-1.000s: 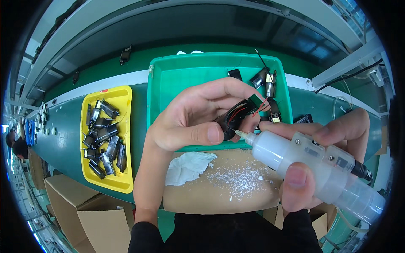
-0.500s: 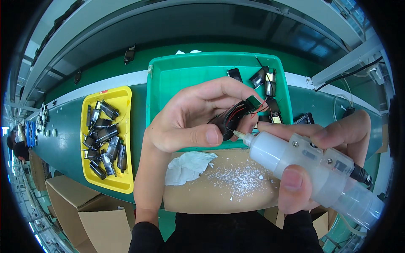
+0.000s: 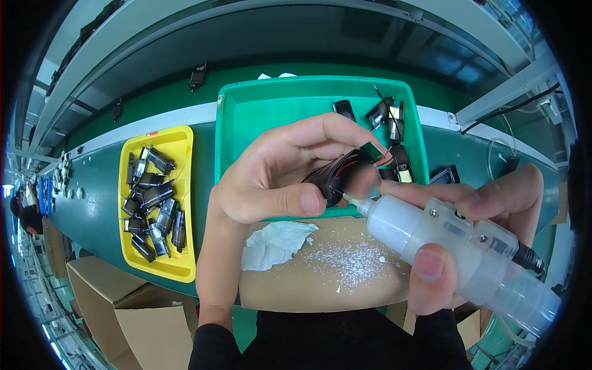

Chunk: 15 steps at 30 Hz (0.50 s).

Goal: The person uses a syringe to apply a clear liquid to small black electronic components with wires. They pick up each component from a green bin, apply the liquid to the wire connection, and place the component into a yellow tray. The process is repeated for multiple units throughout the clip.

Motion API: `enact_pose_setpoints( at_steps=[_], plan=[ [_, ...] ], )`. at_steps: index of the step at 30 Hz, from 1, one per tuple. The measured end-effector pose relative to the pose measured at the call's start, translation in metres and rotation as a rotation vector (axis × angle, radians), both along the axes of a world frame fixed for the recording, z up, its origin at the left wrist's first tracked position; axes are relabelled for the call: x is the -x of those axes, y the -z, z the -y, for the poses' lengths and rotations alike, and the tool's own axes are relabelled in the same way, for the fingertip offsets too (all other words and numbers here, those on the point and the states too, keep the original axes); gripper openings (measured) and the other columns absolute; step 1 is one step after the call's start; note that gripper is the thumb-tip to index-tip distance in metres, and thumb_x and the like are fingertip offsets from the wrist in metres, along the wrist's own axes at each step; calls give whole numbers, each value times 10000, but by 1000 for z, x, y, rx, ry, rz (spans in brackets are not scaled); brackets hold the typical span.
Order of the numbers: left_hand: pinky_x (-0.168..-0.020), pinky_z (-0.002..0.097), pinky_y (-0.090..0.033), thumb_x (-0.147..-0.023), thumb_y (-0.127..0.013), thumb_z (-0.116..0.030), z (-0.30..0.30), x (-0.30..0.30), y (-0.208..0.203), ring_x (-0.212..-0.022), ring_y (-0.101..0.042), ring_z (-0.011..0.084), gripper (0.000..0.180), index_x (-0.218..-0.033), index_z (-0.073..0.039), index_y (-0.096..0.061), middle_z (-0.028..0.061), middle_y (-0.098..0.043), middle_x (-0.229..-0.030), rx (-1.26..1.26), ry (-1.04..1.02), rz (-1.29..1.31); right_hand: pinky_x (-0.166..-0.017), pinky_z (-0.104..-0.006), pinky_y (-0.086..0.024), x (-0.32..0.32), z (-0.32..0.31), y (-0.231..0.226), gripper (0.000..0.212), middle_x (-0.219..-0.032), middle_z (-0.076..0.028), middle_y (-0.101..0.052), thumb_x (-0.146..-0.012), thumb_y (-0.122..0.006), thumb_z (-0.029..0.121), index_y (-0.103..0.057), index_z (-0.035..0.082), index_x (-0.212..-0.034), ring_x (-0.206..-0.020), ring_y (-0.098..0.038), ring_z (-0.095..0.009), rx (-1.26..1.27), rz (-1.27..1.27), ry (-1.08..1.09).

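A: What has changed in your grip over the last second?

B: Little. Your left hand (image 3: 265, 166) still pinches the smooth, curved black case (image 3: 324, 180), held up before the green tray (image 3: 265, 129) — its red wires (image 3: 337, 177) show less now, and the fingertip (image 3: 365, 183) behind them has blurred.

A: And your right hand (image 3: 512, 188)?

B: Its fingers stay wrapped round the milky plastic tube (image 3: 394, 225), a fat cylinder tapering to a nozzle (image 3: 357, 202) at the case's open edge; I can't tell whether they touch.

A: What lies around?

B: Below, brown cardboard (image 3: 290, 293) carries crumpled white tissue (image 3: 277, 243) and fine white crumbs (image 3: 354, 262). To your left, glossy, boxy black parts (image 3: 165, 214) lie heaped in the shallow yellow tray (image 3: 190, 185), unmoved. On the green strip (image 3: 151, 98) at the back, a black gadget (image 3: 197, 78) has shifted right — the clearest change.
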<state>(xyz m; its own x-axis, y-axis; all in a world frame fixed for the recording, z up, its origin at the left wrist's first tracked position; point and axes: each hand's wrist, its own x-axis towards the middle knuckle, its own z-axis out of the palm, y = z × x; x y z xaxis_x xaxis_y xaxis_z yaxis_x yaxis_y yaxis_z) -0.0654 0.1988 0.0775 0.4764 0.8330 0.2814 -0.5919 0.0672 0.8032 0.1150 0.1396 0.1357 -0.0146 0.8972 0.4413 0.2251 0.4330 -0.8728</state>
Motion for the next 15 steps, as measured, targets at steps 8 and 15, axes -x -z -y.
enact_pose_setpoints(
  at_steps=[8,15],
  plan=[
    [-574,256,-383,-672,-744,-363,0,2,2,-650,-524,177,648,-1044,87,-461,166,-541,-798,-17,29,27,-625,-262,-508,0,1,-1,482,-796,-235,-632,-731,-620,342,-289,39,-907,-603,-612,-184,7,2,-6],
    [-577,264,-390,-697,-735,-359,-1,4,5,-652,-528,184,632,-1048,86,-455,176,-539,-807,-59,53,29,-635,-267,-509,0,3,-3,478,-804,-234,-632,-734,-617,329,-286,33,-911,-609,-613,-186,18,1,-18]
  ],
)
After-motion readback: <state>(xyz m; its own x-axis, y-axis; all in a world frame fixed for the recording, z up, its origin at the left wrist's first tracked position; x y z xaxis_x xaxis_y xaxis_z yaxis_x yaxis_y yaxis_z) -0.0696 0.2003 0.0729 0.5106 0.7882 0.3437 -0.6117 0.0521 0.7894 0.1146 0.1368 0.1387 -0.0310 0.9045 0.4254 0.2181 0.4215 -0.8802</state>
